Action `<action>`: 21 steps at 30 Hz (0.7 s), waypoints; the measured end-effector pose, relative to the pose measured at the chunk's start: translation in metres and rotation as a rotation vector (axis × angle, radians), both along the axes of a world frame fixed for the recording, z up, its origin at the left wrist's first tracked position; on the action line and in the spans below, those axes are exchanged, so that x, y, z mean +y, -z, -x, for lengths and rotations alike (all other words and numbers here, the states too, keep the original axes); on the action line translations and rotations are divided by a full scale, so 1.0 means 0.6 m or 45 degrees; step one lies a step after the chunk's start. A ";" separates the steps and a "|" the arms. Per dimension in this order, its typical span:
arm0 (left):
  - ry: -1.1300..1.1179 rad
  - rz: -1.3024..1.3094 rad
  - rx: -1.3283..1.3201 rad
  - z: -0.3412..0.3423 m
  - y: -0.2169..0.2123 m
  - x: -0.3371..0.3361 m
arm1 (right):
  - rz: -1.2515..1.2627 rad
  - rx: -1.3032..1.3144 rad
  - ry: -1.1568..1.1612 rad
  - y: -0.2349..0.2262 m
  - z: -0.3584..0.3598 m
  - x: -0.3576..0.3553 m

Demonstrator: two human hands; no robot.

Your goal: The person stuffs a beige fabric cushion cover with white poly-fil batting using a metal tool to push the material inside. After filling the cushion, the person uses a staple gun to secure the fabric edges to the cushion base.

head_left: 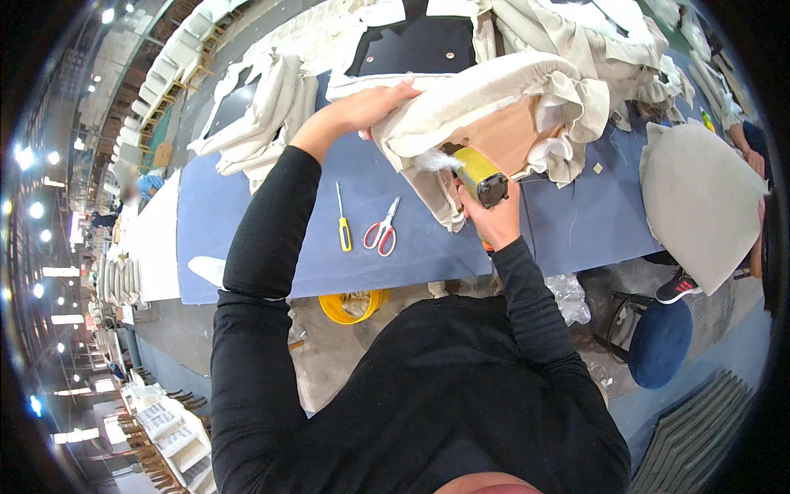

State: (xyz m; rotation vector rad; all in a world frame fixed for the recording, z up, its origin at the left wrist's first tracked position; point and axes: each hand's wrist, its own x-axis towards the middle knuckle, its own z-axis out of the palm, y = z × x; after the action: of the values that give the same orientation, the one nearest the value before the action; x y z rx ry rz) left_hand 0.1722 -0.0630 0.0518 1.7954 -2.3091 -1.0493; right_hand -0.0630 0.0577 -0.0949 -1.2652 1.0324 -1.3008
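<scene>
A beige upholstered chair piece [461,103] is tilted up on the blue-covered table, its tan inner board [502,132] facing me and loose fabric gathered round the rim. My left hand [374,109] grips its upper left edge, fingers over the padding. In my right hand [494,218] is a yellow staple gun [476,169] with a black end cap; its nose points into the piece, beside a tuft of white stuffing [434,160]. The spot where the nose meets the piece is hidden. Nearer me lie a yellow-handled screwdriver [344,232] and red-handled scissors [384,230].
More beige covered pieces [276,103] are piled at the far left and far right. A padded panel [699,198] leans at the table's right, near another person's hand [745,152]. Below are a yellow bucket [350,306] and a round dark-blue stool [660,342].
</scene>
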 end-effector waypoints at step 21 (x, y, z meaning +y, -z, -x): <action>0.272 0.570 -0.489 0.072 -0.005 0.102 | 0.393 0.065 0.197 -0.080 -0.004 0.023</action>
State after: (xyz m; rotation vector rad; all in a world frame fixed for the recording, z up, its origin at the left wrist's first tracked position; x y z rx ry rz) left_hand 0.1290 -0.0021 0.0549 1.7050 -2.7105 -0.1613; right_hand -0.0605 0.0715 -0.0469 -1.4773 1.0076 -1.5999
